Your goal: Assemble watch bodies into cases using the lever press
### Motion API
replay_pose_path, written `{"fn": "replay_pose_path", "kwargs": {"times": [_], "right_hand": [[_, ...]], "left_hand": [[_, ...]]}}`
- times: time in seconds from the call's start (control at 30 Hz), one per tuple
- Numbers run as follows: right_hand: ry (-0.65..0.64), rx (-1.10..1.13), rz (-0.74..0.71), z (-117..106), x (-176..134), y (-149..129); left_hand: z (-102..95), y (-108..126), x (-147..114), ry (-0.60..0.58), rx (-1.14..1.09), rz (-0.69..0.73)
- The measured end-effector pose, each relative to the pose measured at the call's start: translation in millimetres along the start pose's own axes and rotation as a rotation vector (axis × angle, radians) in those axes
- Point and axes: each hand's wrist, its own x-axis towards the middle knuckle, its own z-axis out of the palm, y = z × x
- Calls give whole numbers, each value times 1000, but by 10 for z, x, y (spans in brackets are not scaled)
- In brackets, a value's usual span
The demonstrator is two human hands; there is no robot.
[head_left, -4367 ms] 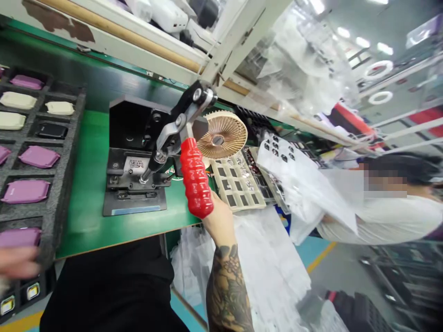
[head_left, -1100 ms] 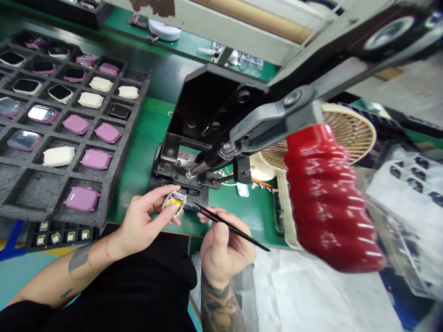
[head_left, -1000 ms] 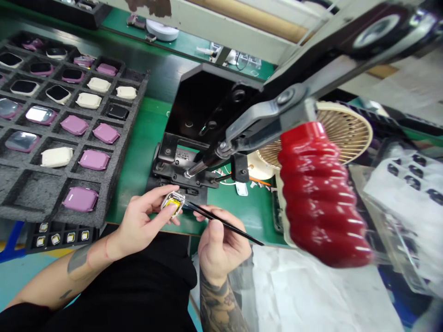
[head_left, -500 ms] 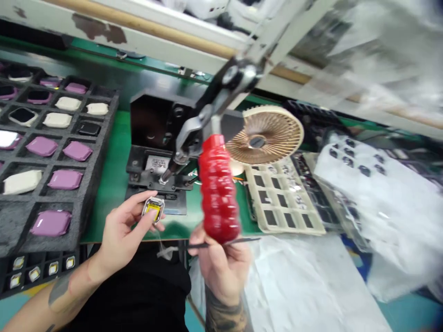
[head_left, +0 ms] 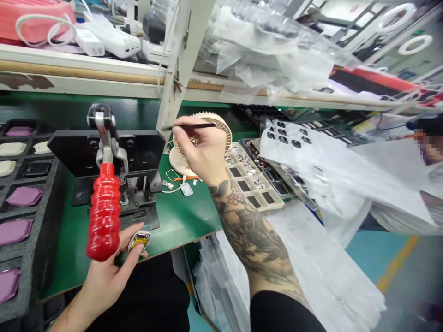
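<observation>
My left hand (head_left: 107,276) is closed on a small smartwatch case (head_left: 139,240), thumb on its edge, with the yellow part inside facing up. It is at the bench's front edge, just below the black press (head_left: 138,184). The press's red ribbed handle (head_left: 104,214) partly hides the fingers. My right hand (head_left: 204,147) is raised in front of the round beige fan (head_left: 221,127), its fingers closed around slim black tweezers (head_left: 200,125). The tweezers lie roughly level across the fingers; their tip is hard to make out.
At left stands a grey foam tray (head_left: 44,230) of purple, white and black watch cases. A beige compartment tray (head_left: 273,203) holds small dark parts on the right. White sheeting (head_left: 311,258) lies beyond it. A shelf post (head_left: 180,60) rises behind the fan. Another person sits far right.
My right hand has moved up from the bench's front edge towards the fan, carrying the tweezers. A clear film hung by them earlier; I cannot see it now. The view has swung right.
</observation>
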Motion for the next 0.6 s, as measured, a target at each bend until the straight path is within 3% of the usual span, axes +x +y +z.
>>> {"fn": "replay_pose_path", "kwargs": {"times": [0.03, 0.1, 0.2, 0.3, 0.43, 0.6], "right_hand": [[118, -52, -61, 95, -1, 13], [148, -160, -172, 66, -144, -21], [-48, -374, -312, -328, -648, -167], [-298, -665, -410, -691, -1264, -299], [-541, -892, -369, -852, -1804, -236], [-655, -774, -194, -801, -1962, 38]], "left_hand": [[-2, -6, -23, 7, 32, -6], [-17, -12, -74, 13, 75, -42], [-45, -11, -112, -17, 99, -85], [-20, -4, -44, -65, 138, 1], [131, 112, 168, -17, 238, 115], [279, 252, 320, 14, 332, 193]]}}
